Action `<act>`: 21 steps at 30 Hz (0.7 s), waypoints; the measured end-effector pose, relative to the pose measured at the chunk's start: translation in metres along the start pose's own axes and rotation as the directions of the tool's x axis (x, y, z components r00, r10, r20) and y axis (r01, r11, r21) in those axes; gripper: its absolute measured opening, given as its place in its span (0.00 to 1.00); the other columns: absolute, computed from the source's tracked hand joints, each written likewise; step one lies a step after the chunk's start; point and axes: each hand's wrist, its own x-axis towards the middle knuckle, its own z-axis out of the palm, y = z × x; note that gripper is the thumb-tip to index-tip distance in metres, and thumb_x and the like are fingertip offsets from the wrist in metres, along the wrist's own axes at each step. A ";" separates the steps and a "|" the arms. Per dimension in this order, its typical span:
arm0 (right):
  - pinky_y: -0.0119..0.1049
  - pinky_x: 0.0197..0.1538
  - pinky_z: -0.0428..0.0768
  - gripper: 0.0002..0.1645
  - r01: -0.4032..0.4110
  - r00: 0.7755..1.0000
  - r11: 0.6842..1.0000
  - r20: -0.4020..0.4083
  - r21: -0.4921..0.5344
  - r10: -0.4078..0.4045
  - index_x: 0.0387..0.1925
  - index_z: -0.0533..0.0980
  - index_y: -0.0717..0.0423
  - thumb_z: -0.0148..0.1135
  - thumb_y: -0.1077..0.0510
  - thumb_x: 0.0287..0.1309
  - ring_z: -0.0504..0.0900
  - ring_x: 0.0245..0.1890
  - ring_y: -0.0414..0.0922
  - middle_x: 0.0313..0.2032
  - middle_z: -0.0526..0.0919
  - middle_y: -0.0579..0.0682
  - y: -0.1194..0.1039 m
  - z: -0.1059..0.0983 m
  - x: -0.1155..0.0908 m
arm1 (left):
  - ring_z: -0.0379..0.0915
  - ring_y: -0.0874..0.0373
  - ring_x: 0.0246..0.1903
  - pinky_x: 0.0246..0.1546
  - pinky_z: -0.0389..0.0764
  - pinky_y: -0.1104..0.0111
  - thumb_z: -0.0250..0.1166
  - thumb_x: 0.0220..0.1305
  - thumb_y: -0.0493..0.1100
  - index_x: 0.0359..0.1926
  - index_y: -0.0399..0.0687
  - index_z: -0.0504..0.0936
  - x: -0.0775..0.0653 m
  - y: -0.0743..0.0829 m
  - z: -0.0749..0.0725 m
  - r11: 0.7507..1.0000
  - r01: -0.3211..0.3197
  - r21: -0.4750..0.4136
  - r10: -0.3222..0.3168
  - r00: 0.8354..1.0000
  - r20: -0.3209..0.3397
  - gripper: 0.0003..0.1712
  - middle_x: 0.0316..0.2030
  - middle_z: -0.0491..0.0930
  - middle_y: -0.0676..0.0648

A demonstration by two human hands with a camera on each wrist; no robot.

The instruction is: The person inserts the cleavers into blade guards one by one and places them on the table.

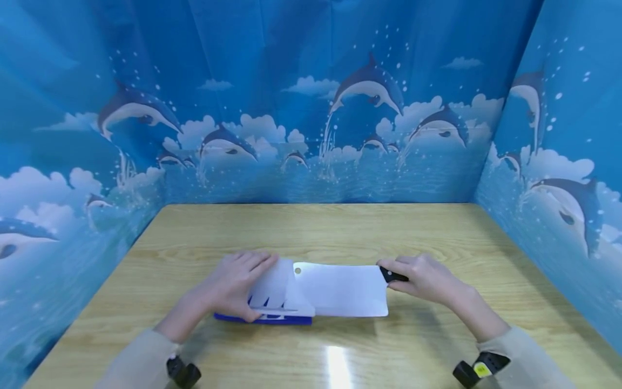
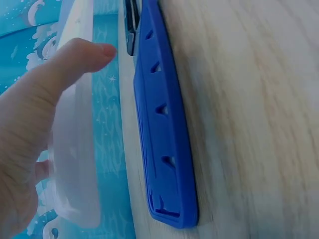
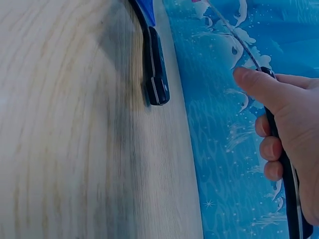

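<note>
My right hand [image 1: 424, 278] grips the black handle [image 1: 391, 274] of a cleaver, whose broad, shiny blade [image 1: 347, 292] points left with its hole near the far top corner. A translucent white blade cover [image 1: 272, 278] is held between the thumb and fingers of my left hand [image 1: 235, 286]. Cover and blade overlap at the blade's left end; how far the blade sits inside, I cannot tell. Below them on the table lies a blue slotted blade cover [image 2: 167, 124] with a knife in it. That knife's black handle [image 3: 158, 69] shows in the right wrist view.
The wood-grain table [image 1: 340, 232] runs back to a blue curtain [image 1: 291, 178] printed with dolphins, which also hangs at both sides. A bright light reflection [image 1: 338, 364] falls on the tabletop near the front.
</note>
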 end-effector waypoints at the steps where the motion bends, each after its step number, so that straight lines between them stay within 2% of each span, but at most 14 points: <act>1: 0.25 0.21 0.75 0.32 0.012 1.000 1.000 0.003 0.007 -0.012 0.52 0.81 0.65 0.48 0.41 0.74 0.79 0.19 0.39 0.32 0.86 0.57 -0.001 -0.001 0.000 | 0.75 0.42 0.57 0.58 0.77 0.46 0.80 0.33 0.65 0.69 0.33 0.69 -0.001 0.000 0.000 1.000 -0.021 0.005 0.021 1.000 -0.003 0.65 0.60 0.77 0.37; 6: 0.26 0.23 0.78 0.34 0.041 0.999 0.998 -0.006 0.038 -0.040 0.52 0.80 0.67 0.45 0.41 0.74 0.84 0.23 0.43 0.34 0.87 0.60 -0.003 -0.004 -0.003 | 0.75 0.43 0.57 0.57 0.78 0.47 0.80 0.30 0.64 0.69 0.33 0.68 -0.003 0.002 -0.003 0.997 -0.081 -0.007 0.081 0.996 -0.025 0.66 0.60 0.77 0.37; 11: 0.24 0.23 0.77 0.33 0.067 0.998 0.996 -0.020 0.058 -0.066 0.51 0.80 0.68 0.45 0.42 0.74 0.83 0.23 0.43 0.33 0.87 0.58 0.000 -0.006 -0.004 | 0.74 0.44 0.58 0.57 0.78 0.47 0.81 0.30 0.64 0.70 0.34 0.68 -0.001 0.006 -0.007 0.996 -0.091 -0.018 0.091 0.996 -0.016 0.67 0.61 0.76 0.38; 13: 0.24 0.24 0.77 0.31 0.080 0.997 0.996 -0.007 0.050 -0.080 0.51 0.81 0.67 0.48 0.42 0.74 0.83 0.23 0.42 0.33 0.87 0.57 0.000 -0.007 -0.004 | 0.74 0.44 0.58 0.58 0.78 0.47 0.81 0.30 0.64 0.70 0.35 0.68 -0.001 0.008 -0.007 0.994 -0.111 -0.004 0.111 0.994 0.009 0.66 0.61 0.76 0.39; 18: 0.25 0.26 0.79 0.23 0.095 0.994 0.995 0.054 0.034 -0.097 0.52 0.81 0.63 0.61 0.48 0.69 0.84 0.25 0.41 0.33 0.87 0.54 0.000 -0.006 -0.006 | 0.73 0.45 0.60 0.59 0.76 0.47 0.80 0.32 0.66 0.71 0.37 0.68 -0.001 0.013 -0.007 0.988 -0.153 0.004 0.152 0.986 0.074 0.66 0.63 0.75 0.39; 21: 0.24 0.26 0.79 0.22 0.078 0.995 0.997 0.068 0.026 -0.079 0.52 0.81 0.62 0.62 0.48 0.68 0.85 0.26 0.41 0.33 0.87 0.54 -0.002 -0.003 -0.009 | 0.72 0.46 0.61 0.61 0.75 0.47 0.80 0.32 0.65 0.71 0.37 0.67 -0.002 0.016 -0.006 0.990 -0.143 0.007 0.142 0.986 0.086 0.66 0.63 0.74 0.40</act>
